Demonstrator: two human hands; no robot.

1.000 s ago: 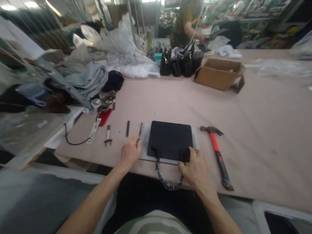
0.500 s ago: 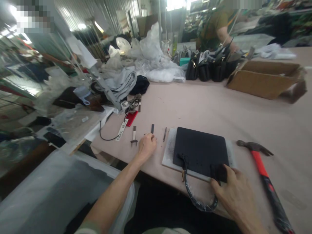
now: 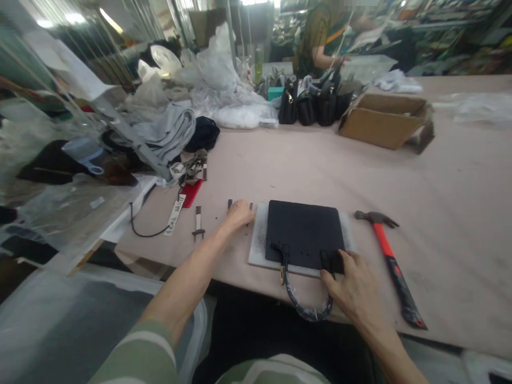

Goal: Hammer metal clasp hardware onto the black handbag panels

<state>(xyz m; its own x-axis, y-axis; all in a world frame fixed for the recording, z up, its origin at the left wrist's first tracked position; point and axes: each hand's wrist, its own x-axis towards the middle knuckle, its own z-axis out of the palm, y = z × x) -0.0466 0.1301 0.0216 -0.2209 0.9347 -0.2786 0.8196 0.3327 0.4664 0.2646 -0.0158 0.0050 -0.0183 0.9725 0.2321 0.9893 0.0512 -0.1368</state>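
Note:
A black leather panel lies flat on a pale slab near the table's front edge. Its wrapped handle loops down over that edge. My right hand is closed on the panel's lower right corner, thumb below and fingers on top, by the handle's end. Left of the slab, my left hand is closed over the table beside a small metal rod; what its fingers hold, if anything, is hidden. Just beyond it shows a dark metal strip. A hammer with a red and black handle lies to the right.
A pronged tool, a red tag and a black cord lie at left. Farther back are plastic bags, black handbags and a cardboard box. A person stands behind the table.
The camera view has shifted right. My left hand has moved right, from the dark strip toward the small metal rod. My right hand remains at the panel's corner.

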